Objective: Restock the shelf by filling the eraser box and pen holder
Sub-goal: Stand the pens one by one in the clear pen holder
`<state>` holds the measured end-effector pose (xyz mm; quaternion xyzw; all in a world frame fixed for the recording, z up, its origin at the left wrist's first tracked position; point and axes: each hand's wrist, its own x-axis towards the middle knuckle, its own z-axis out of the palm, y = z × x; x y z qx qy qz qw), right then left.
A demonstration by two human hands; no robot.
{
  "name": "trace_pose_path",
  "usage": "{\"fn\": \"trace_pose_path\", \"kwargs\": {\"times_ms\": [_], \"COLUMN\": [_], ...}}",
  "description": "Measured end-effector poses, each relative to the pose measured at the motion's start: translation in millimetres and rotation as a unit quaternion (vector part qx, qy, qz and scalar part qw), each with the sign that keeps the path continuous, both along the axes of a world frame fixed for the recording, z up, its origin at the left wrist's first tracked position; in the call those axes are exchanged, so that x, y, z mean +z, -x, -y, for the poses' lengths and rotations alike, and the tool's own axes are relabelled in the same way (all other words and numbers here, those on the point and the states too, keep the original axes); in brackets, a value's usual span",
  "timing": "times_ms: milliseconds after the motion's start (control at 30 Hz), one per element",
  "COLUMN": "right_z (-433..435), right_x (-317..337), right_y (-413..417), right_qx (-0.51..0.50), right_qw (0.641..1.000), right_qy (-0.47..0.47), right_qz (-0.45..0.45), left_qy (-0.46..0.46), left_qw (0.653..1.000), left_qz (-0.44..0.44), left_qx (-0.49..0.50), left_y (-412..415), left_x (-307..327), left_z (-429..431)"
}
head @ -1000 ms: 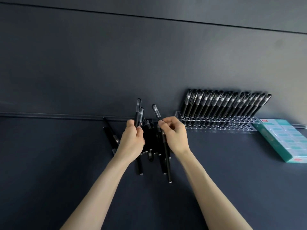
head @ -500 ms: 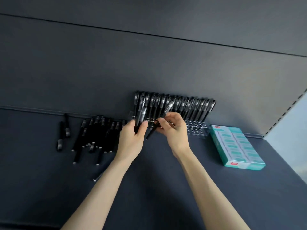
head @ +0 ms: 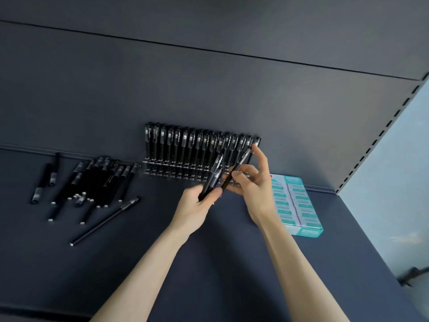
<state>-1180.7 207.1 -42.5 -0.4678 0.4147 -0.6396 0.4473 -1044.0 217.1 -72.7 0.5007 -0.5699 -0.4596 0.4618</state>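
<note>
The left hand (head: 195, 208) grips a few black pens (head: 212, 180). The right hand (head: 257, 191) pinches a single pen (head: 239, 166), forefinger straight. The teal eraser box (head: 299, 205) lies beside that wrist and loose pens (head: 97, 182) lie left. Furthest back, the pen holder (head: 176, 174) stands against the wall.

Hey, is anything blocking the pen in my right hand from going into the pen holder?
Nothing visible does. The right hand pinches its pen right at the pen holder's right end. The pens in the left hand sit close beside it on the left, not across its path. The holes there are partly hidden.
</note>
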Motion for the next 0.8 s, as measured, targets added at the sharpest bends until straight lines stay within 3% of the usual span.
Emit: {"fn": "trace_pose_path", "kwargs": {"times_ms": [133,333,567,800], "right_z": [15,50,74,76], "right_x": [4,20,13,4], "right_y": [9,11,4,3], "right_qx": [-0.051,-0.167,-0.192,-0.198], "right_qw": [0.996,0.959,0.909,0.873], "right_qy": [0.019,0.104,0.182,0.189], "right_qz": [-0.077,-0.204,-0.322,-0.403], "left_qy": [-0.003,0.007,0.030,0.027], "left_qw": [1.000,0.996,0.986,0.983], "left_qz": [0.008,-0.073,-0.145,-0.157], "left_qx": [0.002,0.043,0.070,0.089], "left_y": [8,9,12,12], "left_x": [-4,-11,-17,-19], "left_z": [13,32,32,35]}}
